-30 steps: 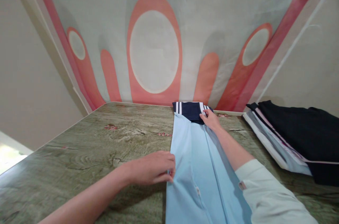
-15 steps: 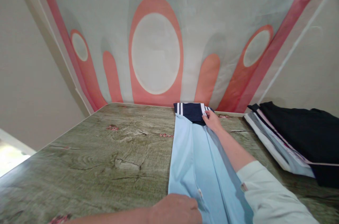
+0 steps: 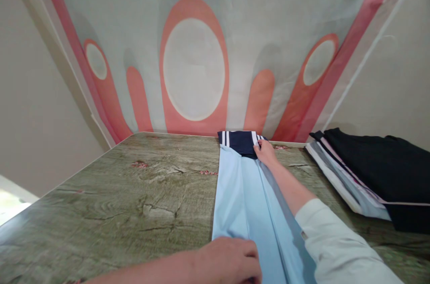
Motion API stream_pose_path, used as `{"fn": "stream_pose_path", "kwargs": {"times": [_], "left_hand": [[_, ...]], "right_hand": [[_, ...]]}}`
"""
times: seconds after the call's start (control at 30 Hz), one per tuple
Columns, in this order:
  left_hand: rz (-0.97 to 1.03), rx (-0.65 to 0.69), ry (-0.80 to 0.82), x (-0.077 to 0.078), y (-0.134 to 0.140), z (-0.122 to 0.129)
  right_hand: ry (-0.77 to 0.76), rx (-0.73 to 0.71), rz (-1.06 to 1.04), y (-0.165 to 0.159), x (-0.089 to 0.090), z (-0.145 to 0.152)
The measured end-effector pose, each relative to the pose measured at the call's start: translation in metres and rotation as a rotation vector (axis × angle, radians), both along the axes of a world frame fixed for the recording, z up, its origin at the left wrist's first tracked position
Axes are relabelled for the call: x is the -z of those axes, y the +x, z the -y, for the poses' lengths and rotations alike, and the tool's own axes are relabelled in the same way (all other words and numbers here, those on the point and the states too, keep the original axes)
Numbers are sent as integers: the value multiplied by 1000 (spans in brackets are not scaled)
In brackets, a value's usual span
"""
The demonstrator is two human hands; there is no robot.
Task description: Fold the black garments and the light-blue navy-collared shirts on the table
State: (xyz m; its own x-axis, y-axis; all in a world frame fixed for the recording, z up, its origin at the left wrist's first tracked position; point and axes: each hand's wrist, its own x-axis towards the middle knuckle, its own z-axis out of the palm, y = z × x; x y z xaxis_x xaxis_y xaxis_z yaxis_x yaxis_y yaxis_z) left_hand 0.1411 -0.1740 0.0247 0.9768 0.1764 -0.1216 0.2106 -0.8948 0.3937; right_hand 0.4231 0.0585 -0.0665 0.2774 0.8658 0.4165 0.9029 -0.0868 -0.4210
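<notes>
A light blue garment (image 3: 258,212) lies folded into a long narrow strip on the wooden-patterned table. Its far end has a navy sailor-style collar (image 3: 242,144) with white stripes. My right hand (image 3: 266,152) pinches the right side of this collar between thumb and fingers. Nearer to me, at the bottom of the view, my left hand (image 3: 231,259) is closed over the light blue cloth, fingers curled around a part of it. The near end of the garment runs out of view below.
On the right of the wood-grain table (image 3: 161,199) sits a stack of folded clothes (image 3: 386,163), black on top with grey, white and pink layers beneath. A wall covering with orange-pink shapes (image 3: 195,127) rises directly behind the table's far edge.
My left hand has risen slightly in the view, still closed on the cloth. My right hand keeps its pinch on the collar. The whole view has shifted a little.
</notes>
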Motion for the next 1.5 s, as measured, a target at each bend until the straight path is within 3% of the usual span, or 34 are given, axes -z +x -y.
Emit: {"fn": "stream_pose_path", "kwargs": {"times": [0.17, 0.4, 0.53, 0.63, 0.87, 1.1, 1.2, 1.37, 1.5], "left_hand": [[102, 46, -170, -20, -4, -21], [209, -7, -196, -32, -6, -49], [261, -150, -202, -38, -23, -55], [268, -286, -152, -29, -37, -59], [193, -472, 75, 8, -67, -80], [243, -770, 126, 14, -93, -92], [249, -752, 104, 10, -97, -82], [214, -560, 7, -1, -93, -68], [170, -543, 61, -4, -94, -69]], "right_hand": [[-27, 73, 76, -12, -4, -10], [-49, 144, 111, -12, -7, -33], [-56, 200, 112, -2, -6, -40], [-50, 259, 100, 5, -5, -41], [9, 383, 82, 27, -1, -37], [104, 387, 101, 51, 1, -23], [159, 266, 148, 49, 0, -15], [198, -253, 276, 29, -4, -8], [201, -305, 253, 20, -6, -6]]}}
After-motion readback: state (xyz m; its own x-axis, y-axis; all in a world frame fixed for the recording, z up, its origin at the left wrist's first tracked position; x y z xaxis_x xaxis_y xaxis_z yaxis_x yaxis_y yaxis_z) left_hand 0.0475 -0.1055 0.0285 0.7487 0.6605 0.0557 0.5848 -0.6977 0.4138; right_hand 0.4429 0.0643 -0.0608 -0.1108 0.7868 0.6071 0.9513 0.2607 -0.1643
